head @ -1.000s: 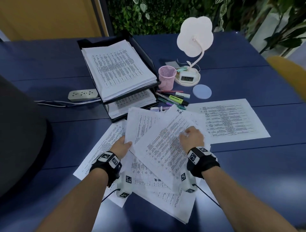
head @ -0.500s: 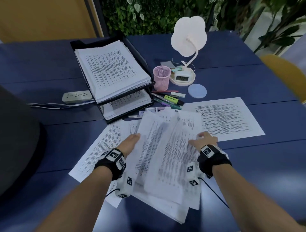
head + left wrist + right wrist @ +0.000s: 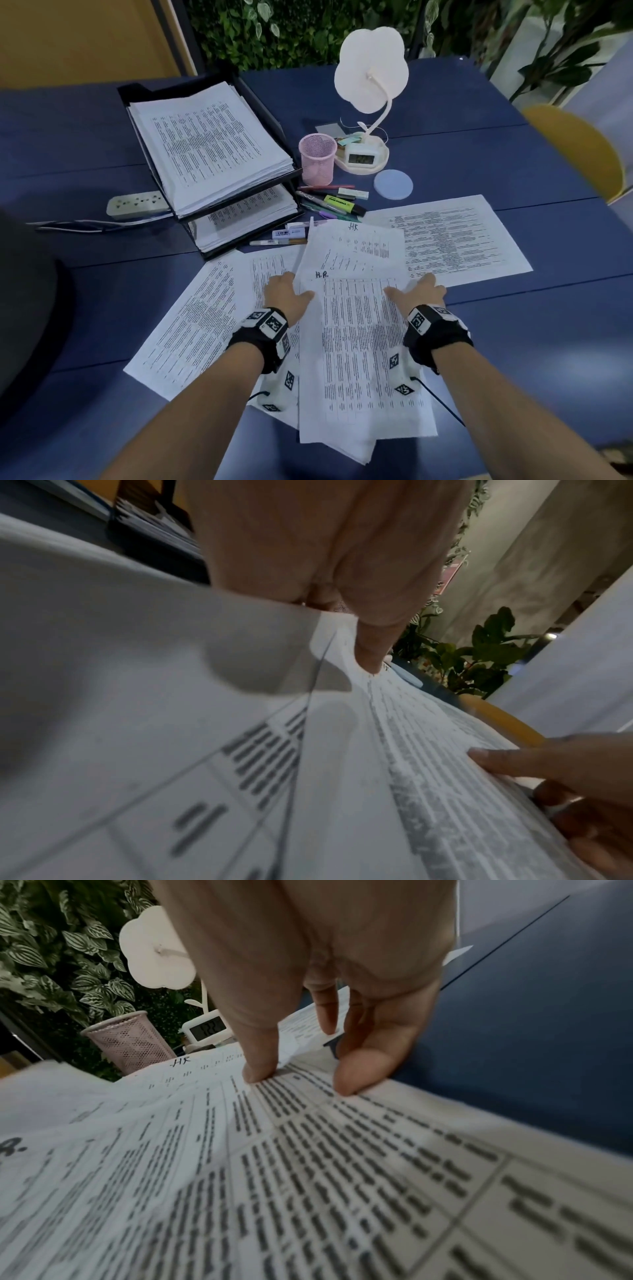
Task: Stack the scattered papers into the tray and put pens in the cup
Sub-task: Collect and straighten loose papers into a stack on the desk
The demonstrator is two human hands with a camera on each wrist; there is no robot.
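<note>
Squared since a moment ago from a loose fan, the gathered sheets (image 3: 359, 329) lie on the bench (image 3: 513, 342), left hand (image 3: 286, 296) and right hand (image 3: 423, 294) fingers clamped on their edges, ready for the tray (image 3: 246, 89).

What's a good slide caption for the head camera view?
Both hands, left hand and right hand, gather loose papers beside a filled tray, pens lying by the pink cup.
</note>
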